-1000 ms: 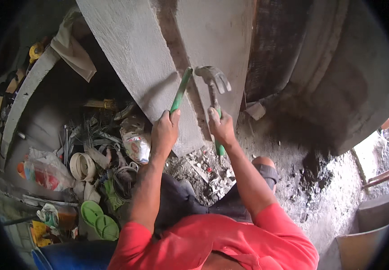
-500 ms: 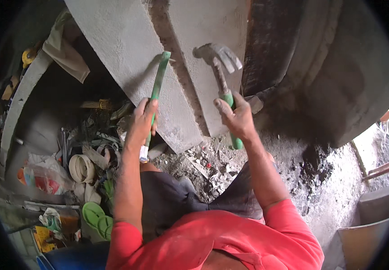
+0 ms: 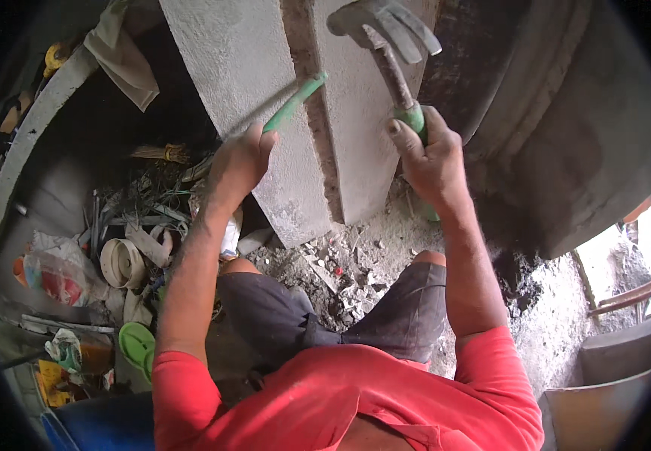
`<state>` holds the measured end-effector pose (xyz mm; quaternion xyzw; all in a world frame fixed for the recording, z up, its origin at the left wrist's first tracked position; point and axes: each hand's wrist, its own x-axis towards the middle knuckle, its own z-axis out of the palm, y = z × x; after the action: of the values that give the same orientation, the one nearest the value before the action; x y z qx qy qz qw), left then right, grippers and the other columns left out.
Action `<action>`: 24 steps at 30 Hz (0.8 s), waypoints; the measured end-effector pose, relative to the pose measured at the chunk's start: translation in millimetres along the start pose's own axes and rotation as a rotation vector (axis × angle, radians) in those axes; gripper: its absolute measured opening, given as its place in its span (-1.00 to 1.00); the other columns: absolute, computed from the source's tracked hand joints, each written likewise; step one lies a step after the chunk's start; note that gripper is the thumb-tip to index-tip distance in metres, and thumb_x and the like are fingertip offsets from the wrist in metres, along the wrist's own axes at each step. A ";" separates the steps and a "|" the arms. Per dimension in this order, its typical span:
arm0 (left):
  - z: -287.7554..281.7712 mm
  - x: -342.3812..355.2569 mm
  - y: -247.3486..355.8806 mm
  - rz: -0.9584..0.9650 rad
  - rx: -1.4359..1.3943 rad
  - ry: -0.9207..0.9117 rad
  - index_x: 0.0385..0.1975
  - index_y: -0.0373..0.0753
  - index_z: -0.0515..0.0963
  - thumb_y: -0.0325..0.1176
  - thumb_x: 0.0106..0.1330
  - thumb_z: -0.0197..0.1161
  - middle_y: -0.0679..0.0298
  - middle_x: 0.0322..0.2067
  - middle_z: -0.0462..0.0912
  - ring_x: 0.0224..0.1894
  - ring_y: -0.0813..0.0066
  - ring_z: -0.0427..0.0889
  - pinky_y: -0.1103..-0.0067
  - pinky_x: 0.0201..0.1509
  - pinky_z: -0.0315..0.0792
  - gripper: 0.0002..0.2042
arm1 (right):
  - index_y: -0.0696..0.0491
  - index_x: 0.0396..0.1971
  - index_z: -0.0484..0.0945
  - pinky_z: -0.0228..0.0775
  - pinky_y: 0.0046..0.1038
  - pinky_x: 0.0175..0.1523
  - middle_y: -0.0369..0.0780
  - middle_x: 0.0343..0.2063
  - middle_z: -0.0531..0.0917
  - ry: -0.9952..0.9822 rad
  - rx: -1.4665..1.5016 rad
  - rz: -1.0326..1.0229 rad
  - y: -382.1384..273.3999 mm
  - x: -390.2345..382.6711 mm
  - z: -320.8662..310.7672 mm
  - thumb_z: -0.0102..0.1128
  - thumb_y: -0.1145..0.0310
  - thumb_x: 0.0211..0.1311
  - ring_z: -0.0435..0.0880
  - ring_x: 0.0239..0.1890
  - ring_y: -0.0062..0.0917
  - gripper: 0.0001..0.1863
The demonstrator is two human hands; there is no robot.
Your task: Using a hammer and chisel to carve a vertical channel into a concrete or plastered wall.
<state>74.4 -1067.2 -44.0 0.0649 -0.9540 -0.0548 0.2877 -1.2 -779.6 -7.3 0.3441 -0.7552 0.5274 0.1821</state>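
- Grey concrete wall (image 3: 227, 75) is showing one long groove (image 3: 319, 128) down its face.
- One left hand (image 3: 241, 167), fingers curled tight, is gripping one slim green bar (image 3: 297, 101); its tip is overlapping the groove, contact unclear.
- One right hand (image 3: 432, 154), also tightly closed, is holding one claw hammer (image 3: 395, 79) upright.
- Rubble (image 3: 355, 289) is lying between two knees (image 3: 429, 258).
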 end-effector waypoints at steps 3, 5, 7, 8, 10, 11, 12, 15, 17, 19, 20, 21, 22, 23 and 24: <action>-1.2 3.8 -7.2 -0.060 -0.062 -0.006 -0.22 -0.30 0.50 -0.04 0.52 -0.03 -0.18 -0.36 0.63 -0.23 -0.27 0.60 0.07 -0.22 0.47 -0.61 | 0.22 -0.23 0.54 0.46 -0.29 -0.36 -0.04 -0.56 0.64 -0.097 -0.084 0.058 13.0 6.9 17.7 0.24 0.10 0.37 0.66 -0.48 -0.39 -0.60; -4.4 5.5 1.9 -0.064 -0.094 -0.033 -0.22 -0.30 0.50 -0.05 0.51 -0.02 -0.17 -0.36 0.63 -0.23 -0.27 0.60 0.07 -0.22 0.47 -0.62 | 0.22 -0.24 0.55 0.47 -0.27 -0.34 -0.02 -0.54 0.64 -0.161 -0.171 0.084 31.9 21.6 28.0 0.24 0.08 0.36 0.67 -0.48 -0.34 -0.59; -5.4 4.1 6.1 -0.085 -0.115 -0.052 -0.22 -0.31 0.50 -0.06 0.51 0.00 -0.16 -0.37 0.63 -0.24 -0.27 0.61 0.06 -0.22 0.48 -0.62 | 0.23 -0.27 0.56 0.48 -0.23 -0.32 0.03 -0.51 0.66 -0.237 -0.213 0.112 31.6 29.0 35.3 0.22 0.05 0.37 0.69 -0.45 -0.29 -0.56; -4.9 3.4 5.7 -0.078 -0.095 -0.047 -0.23 -0.32 0.49 -0.05 0.51 -0.01 -0.16 -0.38 0.63 -0.25 -0.27 0.61 0.06 -0.23 0.47 -0.62 | 0.23 -0.27 0.56 0.48 -0.23 -0.32 0.03 -0.51 0.66 -0.243 -0.211 0.104 24.3 31.8 33.9 0.22 0.05 0.37 0.69 -0.45 -0.29 -0.56; -1.6 2.3 -0.8 -0.073 -0.078 -0.041 -0.24 -0.33 0.48 -0.05 0.52 -0.02 -0.17 -0.39 0.62 -0.25 -0.27 0.61 0.06 -0.24 0.47 -0.61 | 0.18 -0.18 0.60 0.46 -0.36 -0.25 -0.08 -0.46 0.67 -0.226 -0.216 0.146 3.4 32.3 22.0 0.23 0.14 0.37 0.62 -0.41 -0.51 -0.65; 0.1 3.4 -8.3 -0.024 -0.065 -0.014 -0.25 -0.33 0.47 -0.04 0.52 -0.03 -0.17 -0.40 0.62 -0.25 -0.26 0.61 0.05 -0.23 0.47 -0.60 | 0.18 -0.14 0.60 0.46 -0.38 -0.25 -0.11 -0.46 0.67 -0.185 -0.144 0.104 -10.8 29.2 17.4 0.21 0.18 0.39 0.62 -0.39 -0.55 -0.67; 1.4 5.0 -16.4 0.025 -0.051 0.012 -0.26 -0.34 0.46 -0.02 0.52 -0.04 -0.17 -0.40 0.61 -0.24 -0.25 0.61 0.04 -0.23 0.47 -0.58 | 0.18 -0.14 0.60 0.46 -0.38 -0.25 -0.11 -0.46 0.67 -0.193 -0.141 0.099 -17.7 27.8 18.2 0.21 0.18 0.39 0.62 -0.39 -0.55 -0.67; -1.1 12.3 -15.1 -0.042 -0.031 -0.058 -0.25 -0.33 0.46 0.01 0.52 -0.06 -0.19 -0.39 0.61 -0.23 -0.24 0.62 0.04 -0.22 0.47 -0.56 | 0.21 -0.16 0.54 0.51 -0.31 -0.35 0.03 -0.48 0.68 -0.004 -0.095 -0.091 -10.1 20.3 22.9 0.26 0.17 0.36 0.71 -0.45 -0.32 -0.64; -9.8 17.5 -3.5 -0.086 -0.101 -0.099 -0.15 -0.31 0.48 0.00 0.51 -0.03 -0.20 -0.32 0.62 -0.19 -0.23 0.62 0.07 -0.20 0.48 -0.59 | 0.24 -0.15 0.55 0.53 -0.31 -0.31 0.04 -0.41 0.70 -0.152 -0.269 -0.015 13.1 29.5 27.0 0.19 0.08 0.40 0.74 -0.37 -0.33 -0.56; -9.8 17.3 -0.3 -0.100 -0.123 -0.109 -0.13 -0.30 0.48 -0.04 0.50 0.00 -0.22 -0.30 0.62 -0.17 -0.21 0.62 0.09 -0.20 0.49 -0.62 | 0.25 -0.14 0.55 0.54 -0.32 -0.29 0.04 -0.39 0.71 -0.263 -0.471 0.073 18.8 37.5 23.4 0.17 0.05 0.41 0.74 -0.34 -0.34 -0.53; -10.1 18.0 -1.5 -0.123 -0.137 -0.119 -0.10 -0.28 0.49 -0.07 0.49 0.03 -0.23 -0.28 0.62 -0.16 -0.20 0.63 0.11 -0.20 0.49 -0.65 | 0.25 -0.13 0.56 0.53 -0.33 -0.28 0.02 -0.40 0.70 -0.261 -0.423 0.111 13.7 39.6 22.9 0.14 0.02 0.42 0.73 -0.34 -0.38 -0.51; -9.6 19.6 -1.8 -0.119 -0.136 -0.113 -0.10 -0.28 0.49 -0.07 0.49 0.03 -0.23 -0.28 0.62 -0.16 -0.20 0.63 0.11 -0.20 0.49 -0.65 | 0.24 -0.11 0.56 0.53 -0.34 -0.27 -0.01 -0.42 0.70 -0.259 -0.375 0.150 8.1 41.8 21.4 0.11 -0.02 0.43 0.72 -0.33 -0.41 -0.48; -7.3 16.6 -3.4 -0.127 -0.094 -0.137 -0.12 -0.30 0.48 -0.10 0.49 0.05 -0.24 -0.29 0.62 -0.17 -0.19 0.63 0.13 -0.20 0.50 -0.66 | 0.24 -0.11 0.56 0.53 -0.34 -0.27 -0.01 -0.42 0.70 -0.263 -0.373 0.149 -3.2 41.1 18.6 0.11 -0.02 0.43 0.72 -0.33 -0.41 -0.48; -3.3 14.7 -5.9 -0.134 -0.053 -0.158 -0.15 -0.31 0.48 -0.12 0.49 0.06 -0.24 -0.30 0.61 -0.17 -0.18 0.64 0.14 -0.20 0.51 -0.68 | 0.24 -0.10 0.56 0.53 -0.34 -0.29 -0.04 -0.45 0.69 -0.206 -0.260 0.177 -19.2 41.7 13.0 0.10 -0.01 0.44 0.70 -0.35 -0.44 -0.49; 2.1 13.1 -13.6 -0.137 -0.052 -0.156 -0.15 -0.31 0.48 -0.12 0.49 0.06 -0.24 -0.30 0.61 -0.17 -0.18 0.64 0.14 -0.20 0.51 -0.68 | 0.24 -0.09 0.57 0.52 -0.34 -0.30 -0.07 -0.48 0.67 -0.151 -0.147 0.204 -31.2 43.0 9.2 0.10 0.00 0.45 0.69 -0.37 -0.46 -0.50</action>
<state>63.6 -1082.6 -40.6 0.1181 -0.9650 -0.1042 0.2098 -8.1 -808.7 37.6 0.2898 -0.8344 0.4592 0.0949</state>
